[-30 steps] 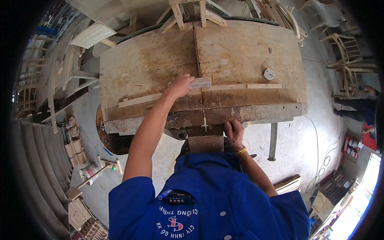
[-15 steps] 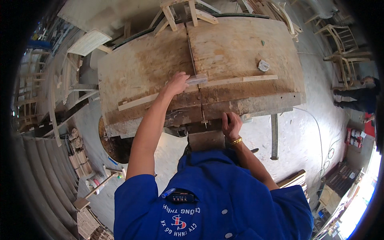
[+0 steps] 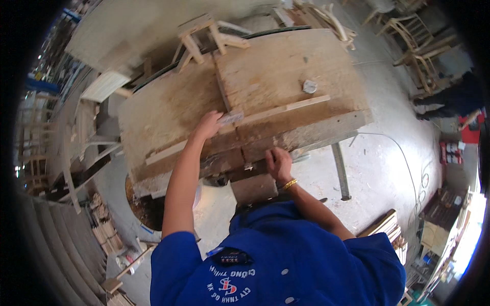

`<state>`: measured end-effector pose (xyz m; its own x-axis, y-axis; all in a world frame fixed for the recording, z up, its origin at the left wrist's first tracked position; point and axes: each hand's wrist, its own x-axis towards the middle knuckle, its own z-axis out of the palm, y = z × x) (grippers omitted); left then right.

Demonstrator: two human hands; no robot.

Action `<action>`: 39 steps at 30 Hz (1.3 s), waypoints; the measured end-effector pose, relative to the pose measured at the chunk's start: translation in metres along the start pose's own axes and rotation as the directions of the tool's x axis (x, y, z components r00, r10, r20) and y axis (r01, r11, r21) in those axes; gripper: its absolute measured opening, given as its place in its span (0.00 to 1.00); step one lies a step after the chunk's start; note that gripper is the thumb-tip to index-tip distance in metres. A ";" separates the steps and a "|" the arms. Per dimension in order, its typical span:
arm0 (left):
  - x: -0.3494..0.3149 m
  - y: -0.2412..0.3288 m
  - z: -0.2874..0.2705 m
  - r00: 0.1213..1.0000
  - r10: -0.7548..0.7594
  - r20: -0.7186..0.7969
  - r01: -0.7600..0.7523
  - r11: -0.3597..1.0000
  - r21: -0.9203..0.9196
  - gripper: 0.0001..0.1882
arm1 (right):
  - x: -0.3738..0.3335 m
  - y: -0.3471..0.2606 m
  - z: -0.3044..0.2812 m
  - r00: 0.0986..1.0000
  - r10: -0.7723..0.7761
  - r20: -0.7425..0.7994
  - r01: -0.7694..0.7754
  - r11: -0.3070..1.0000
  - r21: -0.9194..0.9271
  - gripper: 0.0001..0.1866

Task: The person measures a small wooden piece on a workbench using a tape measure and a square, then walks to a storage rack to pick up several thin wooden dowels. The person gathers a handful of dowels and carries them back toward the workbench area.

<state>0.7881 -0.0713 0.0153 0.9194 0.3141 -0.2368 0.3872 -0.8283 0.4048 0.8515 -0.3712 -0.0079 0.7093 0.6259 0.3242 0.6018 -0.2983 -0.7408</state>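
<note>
A pale, flat wooden block [image 3: 231,118] lies over the slot in a worn plywood worktop [image 3: 275,66]. My left hand [image 3: 208,125] reaches across from the left, its fingers closed on the block's left end. A long light wooden strip [image 3: 286,108] runs across the worktop on both sides of the block. At the near edge, my right hand [image 3: 279,164] is curled, a gold-coloured band [image 3: 290,183] on its wrist. What its fingers hold, if anything, is hidden. Just left of it, a small metal fitting [image 3: 248,167] sits at the slot's near end.
A whitish lump [image 3: 309,86] rests on the worktop's right half. At the far edge stands a wooden frame [image 3: 196,38]. Stacked slats [image 3: 104,232] lie on the floor at left, chairs [image 3: 408,35] stand far right, and a person in dark clothes [image 3: 449,99] is at the right.
The whole view has tilted and shifted, so the worktop appears turned and further left. My left hand keeps its hold on the block over the slot. My right hand stays by the near edge.
</note>
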 end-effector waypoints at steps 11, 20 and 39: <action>-0.059 -0.025 -0.010 0.963 -0.201 -0.179 0.201 0.979 -0.020 0.23 | 0.212 0.116 -0.047 0.989 -0.121 0.088 0.149 0.844 -0.516 0.25; 0.003 0.079 0.049 0.633 -0.523 -0.571 0.614 0.788 -0.042 0.28 | 0.221 0.097 -0.051 1.000 0.020 0.000 -0.020 0.999 -0.029 0.16; -0.178 0.104 0.007 0.894 -0.139 -0.425 -0.443 -0.413 -0.796 0.32 | 0.108 -0.073 -0.084 0.596 -0.349 0.723 0.067 0.919 0.389 0.22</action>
<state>0.6642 -0.2161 0.0934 0.7975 0.5937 0.1074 -0.5122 0.5722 0.6404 0.9148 -0.3420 0.1306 -0.0523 0.9983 0.0268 0.4576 0.0478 -0.8879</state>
